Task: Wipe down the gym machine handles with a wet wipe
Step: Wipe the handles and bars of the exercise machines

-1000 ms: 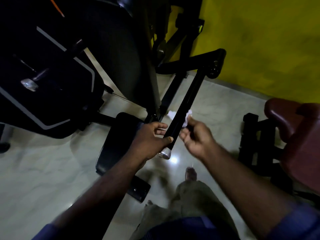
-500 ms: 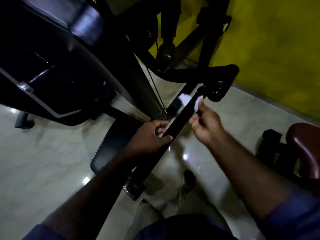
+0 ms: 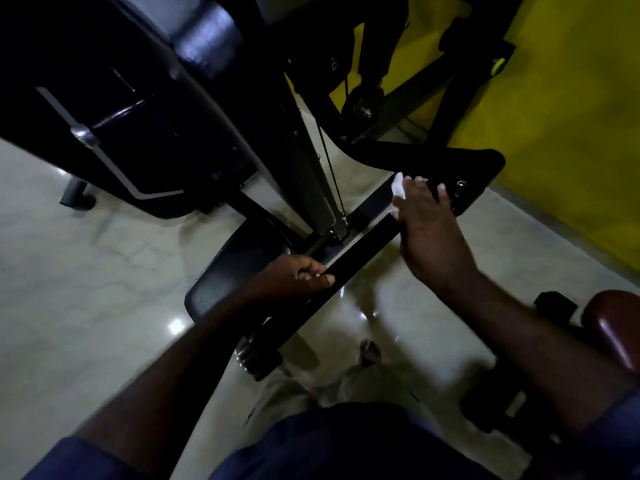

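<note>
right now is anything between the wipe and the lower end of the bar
Yes: the left hand grips the long black handle bar midway, below the right hand holding the white wet wipe at its upper end.

A yellow wall (image 3: 571, 116) runs along the right, meeting a pale, veined stone floor (image 3: 86, 271) that is glossy (small bright glints (image 3: 176, 325) of light sit on it). The room is dim. A maroon padded cushion (image 3: 613, 327) stands at the right edge.
</note>
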`<state>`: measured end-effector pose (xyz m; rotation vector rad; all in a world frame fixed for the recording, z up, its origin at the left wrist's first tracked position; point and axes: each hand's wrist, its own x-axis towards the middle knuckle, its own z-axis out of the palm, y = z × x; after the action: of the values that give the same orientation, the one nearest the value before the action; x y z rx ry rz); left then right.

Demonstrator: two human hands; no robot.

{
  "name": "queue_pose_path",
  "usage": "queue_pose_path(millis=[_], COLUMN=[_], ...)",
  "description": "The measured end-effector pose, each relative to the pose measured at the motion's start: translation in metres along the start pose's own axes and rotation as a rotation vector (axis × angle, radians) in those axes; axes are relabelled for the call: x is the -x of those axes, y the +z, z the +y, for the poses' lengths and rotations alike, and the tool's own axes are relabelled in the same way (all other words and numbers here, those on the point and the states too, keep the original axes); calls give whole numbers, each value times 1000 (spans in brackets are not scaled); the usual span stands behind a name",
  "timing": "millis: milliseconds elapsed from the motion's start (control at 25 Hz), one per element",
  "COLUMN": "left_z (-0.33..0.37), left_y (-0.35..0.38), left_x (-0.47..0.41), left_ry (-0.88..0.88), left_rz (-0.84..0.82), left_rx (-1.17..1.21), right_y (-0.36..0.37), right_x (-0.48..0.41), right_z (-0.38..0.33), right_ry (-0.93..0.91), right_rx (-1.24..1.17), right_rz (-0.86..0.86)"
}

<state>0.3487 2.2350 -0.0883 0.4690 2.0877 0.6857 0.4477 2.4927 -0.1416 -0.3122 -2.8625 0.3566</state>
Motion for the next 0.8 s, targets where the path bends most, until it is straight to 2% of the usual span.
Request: queue_pose_path(millis=[80, 160, 240, 280, 320, 400, 440, 560, 680, 800], left_z=[-15, -30, -41, -48, -52, -64, -71, -102, -133, -144], left_y=[-5, -13, -24, -29, -34, -42, -46, -55, -57, -55], left_x=[18, 36, 51, 58, 66, 82, 87, 92, 80, 78], left_ry=[-10, -17, -31, -38, -43, -64, -73, -61, 69, 177], left_rz=[8, 6, -19, -43, -74, -124, -136, -119, 18, 0], left_rx=[60, 109, 101, 102, 115, 162, 193, 269, 147, 202], right_y=[6, 6, 7, 6, 3, -15, -23, -16, -3, -16], right_x=[20, 53, 65, 54, 38, 11, 10, 46, 93, 99], right_z=[-39, -100, -116, -106, -91, -58, -57, -143, -249, -265], right_ry=[-57, -245, -513, -564, -492, -179, -80, -81, -142, -263], right_rx=[-158, -292, -213, -194, -193, -132, -103, -219, -320, -257], right_rz=[22, -57, -181, -158, -122, -31, -6, -50, -121, -183])
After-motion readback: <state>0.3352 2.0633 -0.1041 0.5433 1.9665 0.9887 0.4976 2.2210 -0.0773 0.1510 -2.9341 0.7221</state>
